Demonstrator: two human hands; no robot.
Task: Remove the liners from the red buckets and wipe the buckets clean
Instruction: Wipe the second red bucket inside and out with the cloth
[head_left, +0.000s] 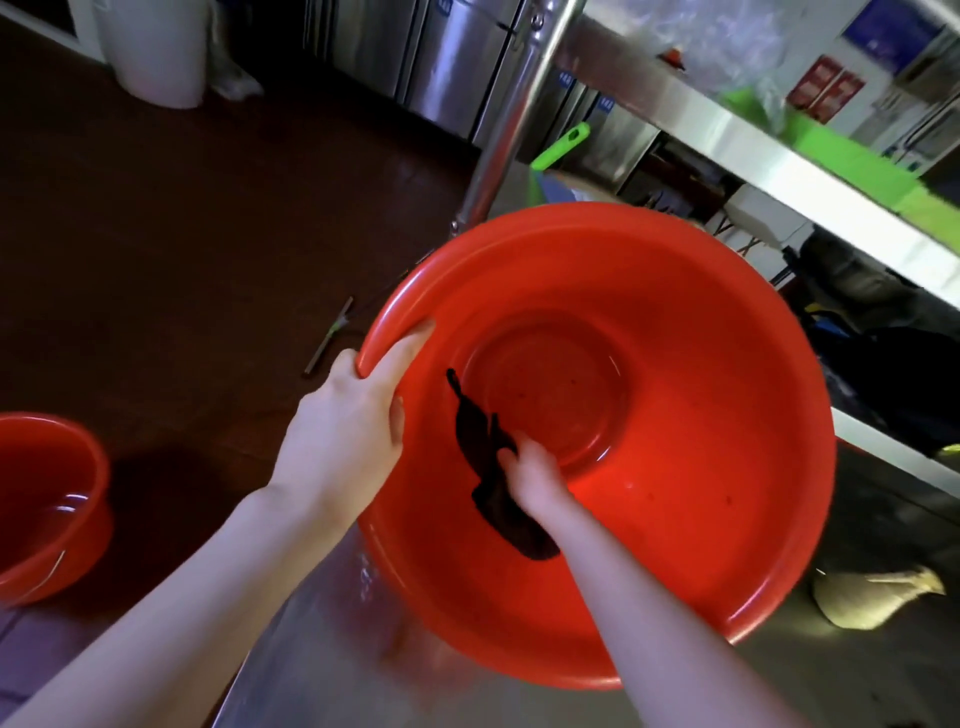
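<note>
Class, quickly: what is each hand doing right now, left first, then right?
Left hand: grips the rim of the large red bucket.
Right hand: holds a dark cloth against the bucket's inner wall.

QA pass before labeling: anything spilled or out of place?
A squeegee lies loose on the floor, and a dark, wet-looking patch spreads beside the small red bucket.

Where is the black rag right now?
In the head view, the rag is inside the big bucket, on its near-left inner wall beside the round bottom, held by the right hand.
</note>
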